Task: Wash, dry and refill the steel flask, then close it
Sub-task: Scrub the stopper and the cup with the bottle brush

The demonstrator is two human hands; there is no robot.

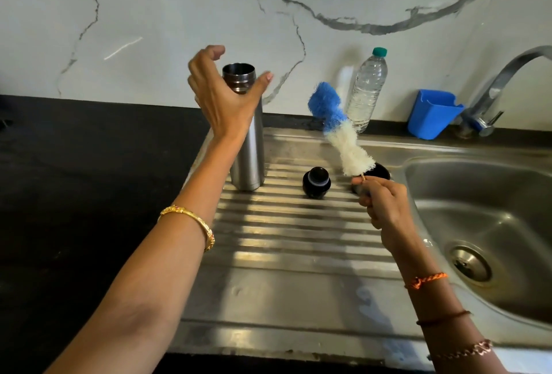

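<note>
- Head view showed our left hand (pixel 222 95) at the neck of the steel flask (pixel 249 152), thumb out to one side and fingers curving round the far side; we could not tell whether that grip had actually closed on the metal or only cupped it.
- Below that grip the flask stood upright and uncapped on the ribbed steel drainboard (pixel 298 233), its open mouth just above our fingers.
- We judged the flask rigid and fairly light while empty, with a smooth polished wall that would turn slippery once wet; the stepped neck, where our left grip already sat, looked the surest hold, since the ridge there would stop it sliding down.
- Tall and narrow on a grooved surface, it seemed to us easy to tip if pushed from the top.
- Our right hand (pixel 385 206) was clenched on the thin handle of the bottle brush (pixel 337 131), whose soft blue-and-white head slanted up and away from that grip toward the flask's mouth.
- Between our two grips, the dark cap (pixel 316 182) rested on the drainboard, near the flask's base; a second dark piece (pixel 379 170) lay just beyond our right grip.
- Further off beyond the right grip stood a plastic water bottle (pixel 369 89), with the sink basin (pixel 490 224) to that grip's outer side.
</note>
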